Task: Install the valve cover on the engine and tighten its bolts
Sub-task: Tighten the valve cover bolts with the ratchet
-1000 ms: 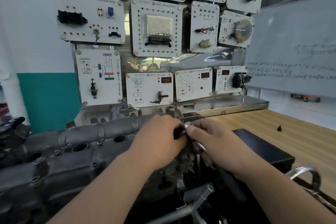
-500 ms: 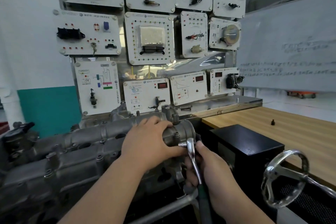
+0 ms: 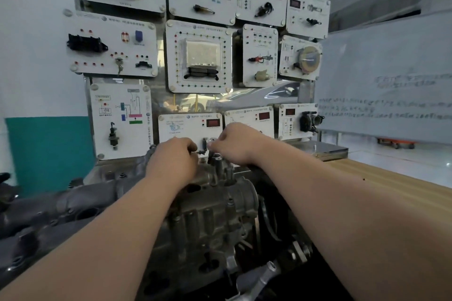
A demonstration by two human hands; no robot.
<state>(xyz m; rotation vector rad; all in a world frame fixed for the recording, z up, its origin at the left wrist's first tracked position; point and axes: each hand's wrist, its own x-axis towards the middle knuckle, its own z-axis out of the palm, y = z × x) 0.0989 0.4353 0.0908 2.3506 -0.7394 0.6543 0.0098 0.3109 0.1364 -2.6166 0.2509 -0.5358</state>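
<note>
The grey valve cover lies along the engine, running from the lower left to the middle. Both hands reach over the engine's far top corner. My right hand has its fingers curled round a ratchet wrench, whose shiny head shows just left of the knuckles; the handle is hidden. My left hand is beside it with curled fingers, pinching the small dark socket under the ratchet head. The bolt itself is hidden.
A board of white training panels stands right behind the engine. A wooden table with one small dark bolt lies to the right, a whiteboard behind it. A metal bar juts out below the engine.
Both hands have moved up and away from the engine's near end to its far top corner, taking the ratchet along. The view has tilted upward.
</note>
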